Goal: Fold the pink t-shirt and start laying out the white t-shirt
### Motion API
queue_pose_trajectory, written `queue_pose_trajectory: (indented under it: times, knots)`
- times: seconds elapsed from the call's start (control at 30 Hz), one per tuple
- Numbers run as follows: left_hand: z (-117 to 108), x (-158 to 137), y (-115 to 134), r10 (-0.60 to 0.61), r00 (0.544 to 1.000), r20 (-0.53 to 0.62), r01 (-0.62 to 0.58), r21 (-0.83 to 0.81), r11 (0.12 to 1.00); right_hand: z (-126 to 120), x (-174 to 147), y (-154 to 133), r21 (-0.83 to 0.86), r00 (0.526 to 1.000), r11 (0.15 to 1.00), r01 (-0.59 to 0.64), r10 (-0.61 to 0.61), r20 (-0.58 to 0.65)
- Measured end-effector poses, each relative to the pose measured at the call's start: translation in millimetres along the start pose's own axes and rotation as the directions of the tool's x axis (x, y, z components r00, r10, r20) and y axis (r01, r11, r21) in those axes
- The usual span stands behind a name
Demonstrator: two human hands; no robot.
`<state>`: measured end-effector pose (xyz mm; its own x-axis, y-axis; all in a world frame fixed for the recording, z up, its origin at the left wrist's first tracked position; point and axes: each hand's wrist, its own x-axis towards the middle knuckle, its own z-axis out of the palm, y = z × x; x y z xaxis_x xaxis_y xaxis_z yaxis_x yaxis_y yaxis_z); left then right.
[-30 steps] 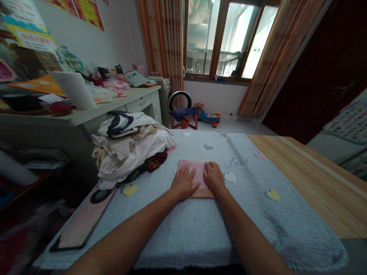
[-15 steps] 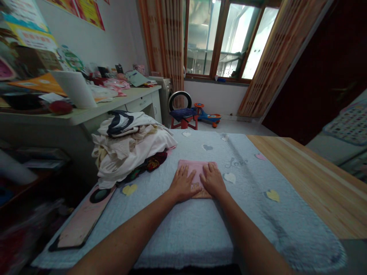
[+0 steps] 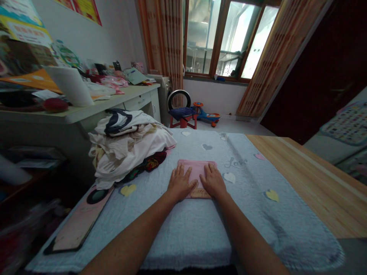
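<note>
A small pink folded cloth (image 3: 197,168) with a tan printed strip along its near edge lies flat on a light blue blanket (image 3: 183,225). On its left side rests my left hand (image 3: 181,184), palm down with the fingers stretched out. My right hand (image 3: 212,180) presses flat on the right side, fingers extended forward. Between the two hands the middle of the cloth shows; its side edges are partly covered.
Left of the cloth is a heap of white and dark clothes (image 3: 137,149). A pink folding board (image 3: 82,221) with a round hole lies near the left edge. Bare wood (image 3: 309,172) borders the blanket on the right. A cluttered desk (image 3: 114,100) stands behind.
My left hand has slid slightly left and its thumb has shifted, showing more of the tan strip. My right hand stays nearly in place. The view has shifted a little.
</note>
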<state>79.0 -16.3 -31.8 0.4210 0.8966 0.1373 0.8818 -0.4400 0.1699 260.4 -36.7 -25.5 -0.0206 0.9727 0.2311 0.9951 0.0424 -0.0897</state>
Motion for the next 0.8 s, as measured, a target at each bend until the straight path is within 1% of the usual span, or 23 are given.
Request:
queue_pose_trajectory:
  times: [0.1,0.2,0.4,0.5,0.6,0.67,0.8]
  knots:
    - [-2,1,-3,-0.024,1.000,-0.002,0.024,0.018,1.000,6,2,3,-0.007,0.999,1.000,-0.010,0.010,0.050]
    - [-3,2,-6,-0.036,0.999,-0.011,0.036,0.030,0.999,6,4,4,0.001,0.997,1.000,-0.015,0.015,0.078]
    - [-7,8,-3,-0.042,0.998,-0.044,0.045,0.075,0.996,-12,13,2,0.015,0.997,1.000,-0.014,0.013,0.077]
    - [-6,15,0,-0.010,0.998,-0.062,0.015,0.090,0.996,-18,19,2,0.004,0.996,0.999,-0.044,0.043,0.079]
    - [0,21,-2,0.088,0.994,-0.058,-0.083,0.088,0.993,-14,20,1,-0.027,0.995,0.995,-0.096,0.097,0.034]
    - [5,23,-5,0.120,0.991,-0.055,-0.115,0.081,0.990,-9,19,2,-0.026,0.996,0.995,-0.092,0.092,0.005]
    - [10,22,-9,0.054,0.997,-0.059,-0.051,0.049,0.997,2,19,6,-0.005,0.996,0.997,-0.079,0.079,0.033]
